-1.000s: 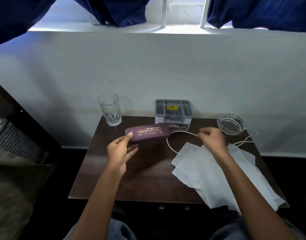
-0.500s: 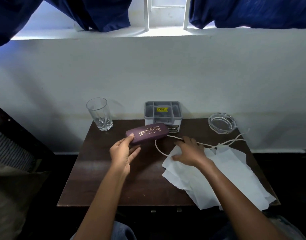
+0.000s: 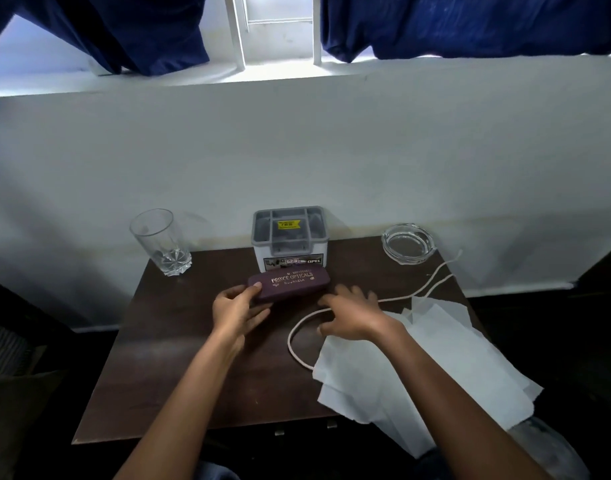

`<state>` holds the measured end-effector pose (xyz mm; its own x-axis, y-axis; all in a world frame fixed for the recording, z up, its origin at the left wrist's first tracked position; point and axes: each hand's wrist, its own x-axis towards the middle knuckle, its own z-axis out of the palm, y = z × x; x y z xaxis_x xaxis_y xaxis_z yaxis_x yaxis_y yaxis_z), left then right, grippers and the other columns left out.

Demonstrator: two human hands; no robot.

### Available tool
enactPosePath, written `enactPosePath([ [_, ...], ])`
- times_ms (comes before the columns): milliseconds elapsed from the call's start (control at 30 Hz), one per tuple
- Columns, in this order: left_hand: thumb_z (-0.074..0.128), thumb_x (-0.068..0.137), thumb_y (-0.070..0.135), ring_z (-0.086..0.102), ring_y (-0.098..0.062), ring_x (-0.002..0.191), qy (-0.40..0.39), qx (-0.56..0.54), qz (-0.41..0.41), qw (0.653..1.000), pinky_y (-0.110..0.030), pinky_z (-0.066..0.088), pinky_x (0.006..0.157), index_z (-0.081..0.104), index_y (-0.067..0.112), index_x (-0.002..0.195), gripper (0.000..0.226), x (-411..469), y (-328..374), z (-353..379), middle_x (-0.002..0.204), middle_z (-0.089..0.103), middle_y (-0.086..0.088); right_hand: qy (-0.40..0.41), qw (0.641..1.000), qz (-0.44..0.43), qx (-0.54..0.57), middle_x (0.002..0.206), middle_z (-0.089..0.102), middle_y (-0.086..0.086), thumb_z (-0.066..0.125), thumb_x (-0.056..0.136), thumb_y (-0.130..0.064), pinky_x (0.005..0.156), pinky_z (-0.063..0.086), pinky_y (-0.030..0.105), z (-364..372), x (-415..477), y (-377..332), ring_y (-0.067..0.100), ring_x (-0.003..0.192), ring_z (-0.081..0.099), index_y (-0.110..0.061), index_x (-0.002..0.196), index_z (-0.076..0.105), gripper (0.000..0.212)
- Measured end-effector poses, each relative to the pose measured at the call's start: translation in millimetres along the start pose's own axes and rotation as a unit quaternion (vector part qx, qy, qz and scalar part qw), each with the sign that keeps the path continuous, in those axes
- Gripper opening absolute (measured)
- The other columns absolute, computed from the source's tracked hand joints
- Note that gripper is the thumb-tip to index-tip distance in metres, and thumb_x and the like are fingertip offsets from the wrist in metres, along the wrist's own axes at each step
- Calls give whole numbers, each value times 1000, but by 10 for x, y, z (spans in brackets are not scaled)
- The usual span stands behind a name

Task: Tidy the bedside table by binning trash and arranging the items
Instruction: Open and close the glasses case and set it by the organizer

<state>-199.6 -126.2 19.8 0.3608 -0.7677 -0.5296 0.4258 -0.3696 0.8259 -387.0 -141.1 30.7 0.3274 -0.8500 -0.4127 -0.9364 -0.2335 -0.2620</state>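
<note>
On the table [image 3: 165, 375], left hand [image 3: 236, 311] still pinches the glasses case [image 3: 290, 282]; right hand [image 3: 352, 315], spread loose, has slid toward it

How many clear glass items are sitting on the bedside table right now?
2: a tumbler at the back left corner and an ashtray at the back right corner. None appears hidden.

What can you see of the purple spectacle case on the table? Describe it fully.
The spectacle case is a closed, oblong, rounded maroon shell with gold lettering, PRINCE OPTICALS, on its lid. It lies on the dark table, just in front of the grey organiser. The left hand holds its left end.
</note>
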Motion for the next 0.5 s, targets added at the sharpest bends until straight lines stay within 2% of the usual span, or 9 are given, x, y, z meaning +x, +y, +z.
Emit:
enactPosePath([
  [133,59,89,7,66,-25,74,-7,15,20,1000,-27,58,60,44,7,115,30,16,-31,97,110,60,-22,-10,1000,-2,1,139,36,8,57,86,-41,109,20,52,-30,25,-19,33,130,29,-25,135,43,54],
  [233,59,88,3,62,-30,100,4,83,48,995,-34,52,79,44,1,130,44,36,-70,115,122,58,-21,-13,1000,0,10,140,36,8,57,86,-40,108,21,51,-39,36,-11,33,130,29,-25,135,45,53],
  [300,59,88,-1,58,-29,111,11,125,63,990,-35,49,83,45,0,133,47,60,-92,99,129,56,-18,-14,1000,6,25,140,37,7,57,86,-40,107,21,51,-59,37,1,32,130,30,-24,134,46,51],
  [400,55,89,-3,56,-24,110,15,152,72,986,-35,47,85,48,-1,131,43,75,-88,79,129,56,-14,0,996,30,83,136,42,7,57,86,-38,105,23,48,-113,36,28,30,128,35,-22,129,51,46],
  [500,51,89,-5,54,-22,107,27,187,91,978,-35,48,86,47,0,134,45,111,-83,44,128,55,-11,64,987,57,138,127,54,8,59,84,-29,94,32,42,-137,66,52,29,118,47,-11,117,61,38],
])
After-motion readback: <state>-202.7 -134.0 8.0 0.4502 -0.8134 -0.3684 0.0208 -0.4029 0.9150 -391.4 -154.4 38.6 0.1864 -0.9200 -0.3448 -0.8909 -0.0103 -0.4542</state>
